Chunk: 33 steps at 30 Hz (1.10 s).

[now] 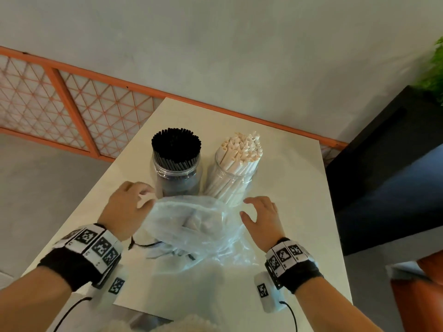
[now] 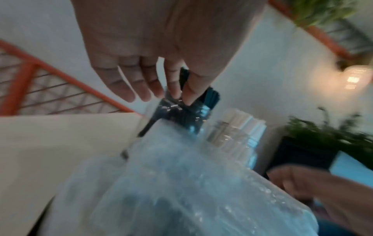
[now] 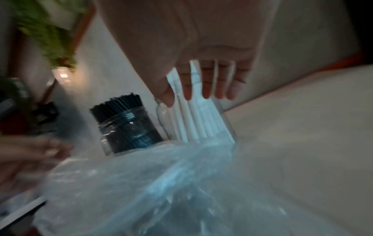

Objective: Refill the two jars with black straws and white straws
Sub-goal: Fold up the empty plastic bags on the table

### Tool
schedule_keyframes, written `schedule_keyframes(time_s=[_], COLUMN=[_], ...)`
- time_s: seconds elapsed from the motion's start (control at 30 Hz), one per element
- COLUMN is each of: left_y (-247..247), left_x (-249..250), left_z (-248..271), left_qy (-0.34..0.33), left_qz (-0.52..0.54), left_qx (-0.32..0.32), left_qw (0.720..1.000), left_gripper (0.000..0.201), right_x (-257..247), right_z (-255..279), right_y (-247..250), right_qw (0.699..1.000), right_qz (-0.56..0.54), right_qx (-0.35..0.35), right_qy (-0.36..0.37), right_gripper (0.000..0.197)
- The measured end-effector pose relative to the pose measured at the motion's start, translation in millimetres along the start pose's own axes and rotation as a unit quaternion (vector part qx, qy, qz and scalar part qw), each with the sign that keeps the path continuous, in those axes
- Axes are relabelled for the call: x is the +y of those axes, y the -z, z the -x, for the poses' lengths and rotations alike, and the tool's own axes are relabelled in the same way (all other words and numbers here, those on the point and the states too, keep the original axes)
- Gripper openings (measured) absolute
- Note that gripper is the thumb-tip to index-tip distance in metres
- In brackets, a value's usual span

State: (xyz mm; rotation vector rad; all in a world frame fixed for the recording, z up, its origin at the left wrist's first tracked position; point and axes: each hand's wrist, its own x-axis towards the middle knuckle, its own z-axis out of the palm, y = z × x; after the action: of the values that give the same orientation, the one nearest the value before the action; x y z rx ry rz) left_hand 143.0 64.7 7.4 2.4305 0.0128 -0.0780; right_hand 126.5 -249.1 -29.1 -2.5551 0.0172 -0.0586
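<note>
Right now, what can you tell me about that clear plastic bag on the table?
The plastic bag is thin, see-through and crumpled, lying on the white table just in front of the two straw jars, its far edge overlapping their bases. A few black straws show through its left side. The left hand touches its upper left edge; the right hand spreads open at its right side.

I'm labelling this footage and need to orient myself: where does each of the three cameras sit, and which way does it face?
Head: worn on the head, looks forward and down at the white table; both forearms, left hand and right hand show.
Left wrist: looks along the left hand's fingers at the black-straw jar.
Right wrist: looks along the right hand's fingers at the white-straw jar.
Shared: all three show both jars and the clear plastic bag.
</note>
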Motion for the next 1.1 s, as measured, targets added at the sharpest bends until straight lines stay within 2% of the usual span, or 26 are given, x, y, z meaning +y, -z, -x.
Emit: schedule_keyframes(time_s=[0.03,0.1,0.17,0.23,0.3,0.37,0.4,0.47,0.53,0.63,0.83,0.93,1.0,1.1], left_y=[-2.3,-7.7,-13.0,-17.0,-20.3,-23.4,-24.0,-23.5,-21.3,-20.7,-18.5,-17.1,-16.5,-19.5], left_x=[-12.1,-23.2,-19.3,-11.3,-4.2,-2.3,-2.3,-1.2,3.8,12.0,26.4,31.4,39.3,44.9], left_z=[2.3,4.5,7.1,6.9,6.7,6.7,7.3,9.1,12.2,14.3,6.3,3.3,4.0,4.8], left_qy=[0.065,0.205,0.313,0.363,0.38,0.382,0.378,0.377,0.382,0.377,0.365,0.354,0.338,0.289], left_qz=[-0.002,0.077,0.228,0.329,0.351,0.354,0.352,0.354,0.352,0.399,0.415,0.424,0.407,0.32], left_qx=[-0.003,-0.076,-0.146,-0.145,-0.126,-0.116,-0.114,-0.11,-0.113,-0.106,-0.141,-0.139,-0.127,-0.081], left_qw=[0.998,0.973,0.91,0.86,0.846,0.846,0.849,0.849,0.847,0.829,0.822,0.822,0.839,0.899], left_gripper=[0.029,0.044,0.04,0.026,0.019,0.007,0.011,0.018,0.012,0.004,0.037,0.041,0.031,0.017], right_x=[8.0,18.0,19.7,16.1,12.9,14.8,15.4,16.4,13.6,11.4,2.4,0.1,-1.3,-3.3], right_z=[1.8,0.5,-2.4,-3.5,-3.0,-1.4,0.2,3.0,7.6,11.6,12.9,13.4,14.9,17.3], right_y=[-6.4,-17.3,-26.3,-30.5,-30.8,-32.3,-32.6,-32.1,-27.5,-20.1,-5.9,-2.0,-0.4,1.6], right_qw=[0.995,0.967,0.933,0.887,0.869,0.866,0.864,0.868,0.892,0.932,0.964,0.974,0.978,0.982], right_qz=[0.003,-0.046,-0.142,-0.25,-0.295,-0.311,-0.322,-0.334,-0.314,-0.257,-0.192,-0.159,-0.146,-0.139], right_qx=[-0.053,-0.128,-0.164,-0.165,-0.138,-0.104,-0.089,-0.071,-0.067,-0.056,-0.032,-0.012,0.0,-0.007], right_qy=[-0.087,-0.213,-0.289,-0.351,-0.373,-0.378,-0.378,-0.362,-0.317,-0.25,-0.182,-0.163,-0.148,-0.129], right_gripper=[0.043,0.058,0.063,0.055,0.038,0.015,0.011,0.016,0.021,0.025,0.03,0.03,0.031,0.033])
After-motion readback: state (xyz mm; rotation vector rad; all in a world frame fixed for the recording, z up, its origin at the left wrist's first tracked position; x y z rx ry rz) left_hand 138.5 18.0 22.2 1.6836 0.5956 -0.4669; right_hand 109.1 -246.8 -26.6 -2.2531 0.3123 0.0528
